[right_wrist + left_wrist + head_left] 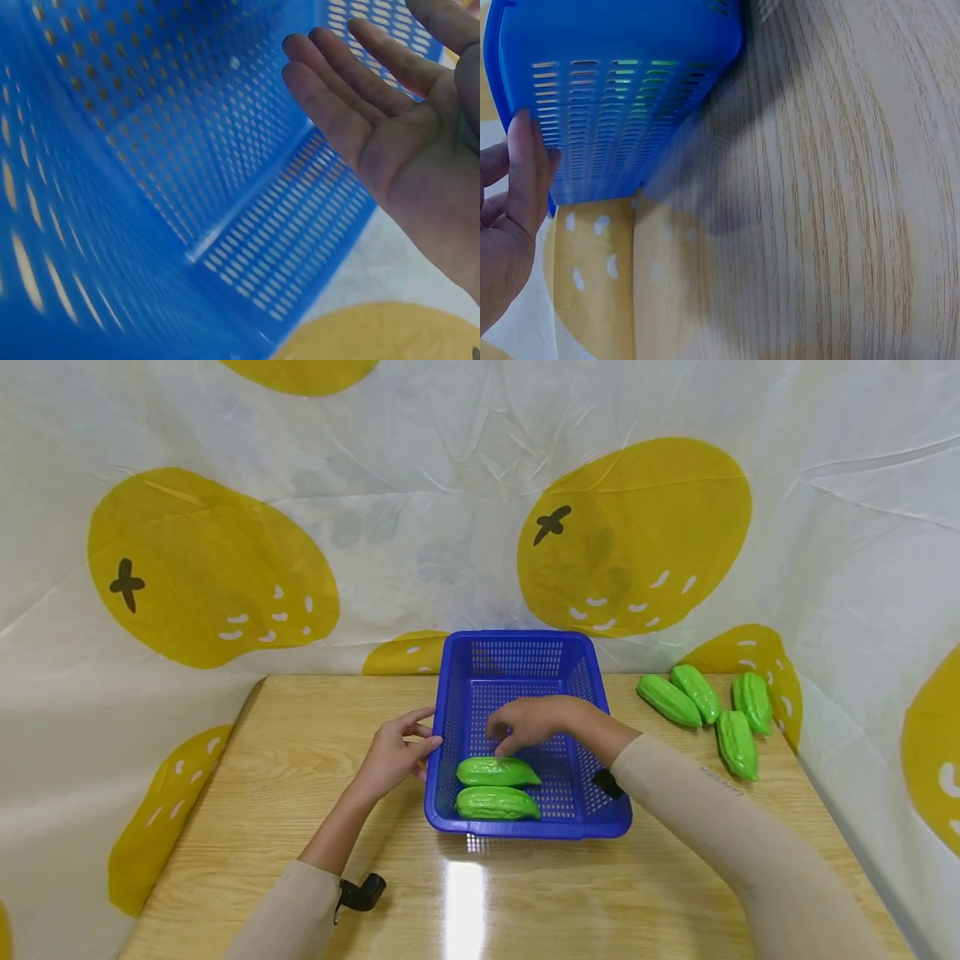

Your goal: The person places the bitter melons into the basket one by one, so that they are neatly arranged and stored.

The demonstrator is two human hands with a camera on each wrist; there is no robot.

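A blue plastic basket (528, 829) with slotted walls stands on the wooden table. Inside it, two bright green bitter melons (498, 803) lie side by side at the near left, tips pointing right. My left hand (393, 752) holds the basket's left rim, with thumb and fingertips at the edge; the left wrist view shows these fingers (526, 161) against the outer wall. Over the basket, just beyond the farther bitter melon, hovers my right hand (528, 722). Its fingers (360, 82) are loosely bent and apart in the right wrist view, with nothing between them.
Several more green bitter melons (737, 745) lie in a loose group at the table's back right. A white cloth (420, 543) with yellow fruit prints hangs behind the wooden table (315, 752) and along its sides.
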